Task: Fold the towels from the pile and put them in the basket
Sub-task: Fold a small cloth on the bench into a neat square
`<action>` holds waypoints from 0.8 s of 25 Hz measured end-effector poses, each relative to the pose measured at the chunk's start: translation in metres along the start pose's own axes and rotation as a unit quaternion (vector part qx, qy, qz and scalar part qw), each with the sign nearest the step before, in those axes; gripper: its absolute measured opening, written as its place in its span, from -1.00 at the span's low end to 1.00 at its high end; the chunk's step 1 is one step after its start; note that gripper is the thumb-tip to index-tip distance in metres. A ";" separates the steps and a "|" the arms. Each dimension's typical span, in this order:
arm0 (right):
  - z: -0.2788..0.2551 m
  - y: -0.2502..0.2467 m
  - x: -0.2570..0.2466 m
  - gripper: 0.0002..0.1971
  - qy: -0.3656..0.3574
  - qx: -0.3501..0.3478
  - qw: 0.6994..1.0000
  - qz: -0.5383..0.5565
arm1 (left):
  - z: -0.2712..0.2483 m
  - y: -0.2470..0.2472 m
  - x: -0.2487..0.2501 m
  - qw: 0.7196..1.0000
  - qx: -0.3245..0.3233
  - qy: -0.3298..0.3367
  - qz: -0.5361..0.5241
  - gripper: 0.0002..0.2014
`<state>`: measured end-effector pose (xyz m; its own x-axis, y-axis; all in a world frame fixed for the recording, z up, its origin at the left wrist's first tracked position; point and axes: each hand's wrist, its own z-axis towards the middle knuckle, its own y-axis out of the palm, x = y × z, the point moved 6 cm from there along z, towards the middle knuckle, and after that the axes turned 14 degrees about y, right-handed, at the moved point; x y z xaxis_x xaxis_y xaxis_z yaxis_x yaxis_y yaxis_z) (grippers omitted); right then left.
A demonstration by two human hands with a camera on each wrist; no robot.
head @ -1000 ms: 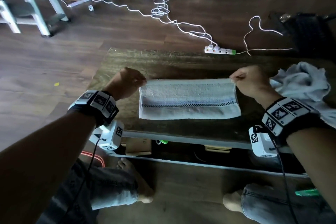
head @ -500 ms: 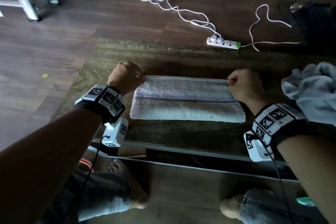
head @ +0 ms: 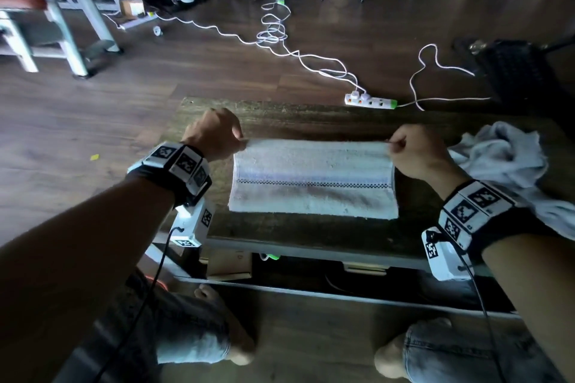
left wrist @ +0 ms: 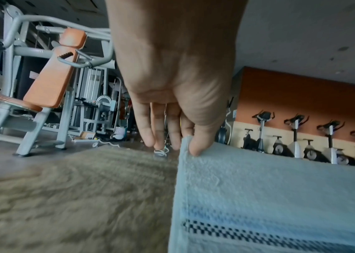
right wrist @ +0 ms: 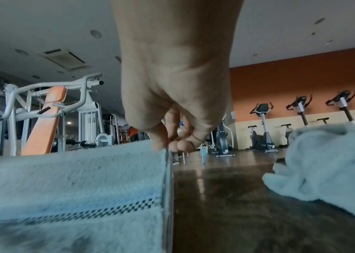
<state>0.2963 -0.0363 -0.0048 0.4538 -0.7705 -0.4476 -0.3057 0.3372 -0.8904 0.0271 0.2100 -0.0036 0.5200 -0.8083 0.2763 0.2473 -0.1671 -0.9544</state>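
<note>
I have the left hand (head: 214, 134) pinching the far left corner of the towel (head: 312, 180) and the right hand (head: 413, 151) pinching its far right corner, thumb against curled fingers on each side (the wrist views show both pinches plainly). The towel lies spread across the middle of the wooden bench (head: 298, 233), its far edge lifted between my hands and its checkered stripe running side to side. A crumpled pile of towels (head: 510, 162) sits on the bench just right of my right hand, apart from the spread towel.
</note>
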 end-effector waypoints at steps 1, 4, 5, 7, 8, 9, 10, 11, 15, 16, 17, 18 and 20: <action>-0.001 -0.015 -0.002 -0.89 -0.021 0.039 0.998 0.034 | -0.001 -0.019 0.010 0.999 0.037 0.008 0.004 -0.79; -0.020 -0.058 -0.001 -0.89 -0.100 0.147 0.978 0.107 | -0.028 -0.072 0.042 0.979 0.199 0.044 -0.012 -0.86; -0.030 -0.064 0.004 -0.88 -0.117 0.160 0.972 0.127 | -0.041 -0.078 0.051 0.971 0.231 0.061 -0.011 -0.85; -0.047 -0.056 0.021 -0.84 -0.140 0.138 0.968 0.158 | -0.065 -0.067 0.058 0.969 0.234 0.081 -0.009 -0.87; -0.052 -0.042 0.034 -0.80 -0.139 0.101 0.974 0.150 | -0.075 -0.048 0.054 0.976 0.202 0.082 -0.004 -0.89; -0.056 -0.022 0.048 -0.76 -0.126 0.047 0.984 0.116 | -0.084 -0.025 0.048 0.987 0.146 0.068 -0.002 -0.89; -0.062 0.000 0.063 -0.72 -0.102 -0.017 0.992 0.066 | -0.094 0.002 0.040 0.995 0.078 0.055 -0.011 -0.84; -0.071 0.020 0.077 -0.71 -0.074 -0.068 0.994 0.033 | -0.106 0.027 0.034 0.999 0.017 0.033 -0.024 -0.79; -0.095 0.044 0.101 -0.77 0.033 -0.046 0.992 0.113 | -0.129 0.065 0.029 0.993 0.042 -0.067 -0.091 -0.73; -0.095 0.044 0.102 -0.79 0.053 -0.034 0.990 0.129 | -0.128 0.067 0.029 0.991 0.052 -0.085 -0.092 -0.61; -0.093 0.043 0.100 -0.82 0.066 -0.028 0.989 0.130 | -0.126 0.067 0.029 0.988 0.051 -0.112 -0.097 -0.54; -0.091 0.043 0.098 -0.83 0.073 -0.026 0.990 0.117 | -0.124 0.067 0.027 0.985 0.050 -0.130 -0.099 -0.51; -0.086 0.042 0.093 -0.81 0.086 -0.025 0.992 0.085 | -0.119 0.063 0.024 0.978 0.043 -0.171 -0.109 -0.56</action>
<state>0.2536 -0.1410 -0.0764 0.2438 -0.7876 -0.5659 -0.4091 0.4455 -0.7963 -0.0417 0.1129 -0.0703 0.6872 -0.5194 0.5078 0.4430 -0.2544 -0.8597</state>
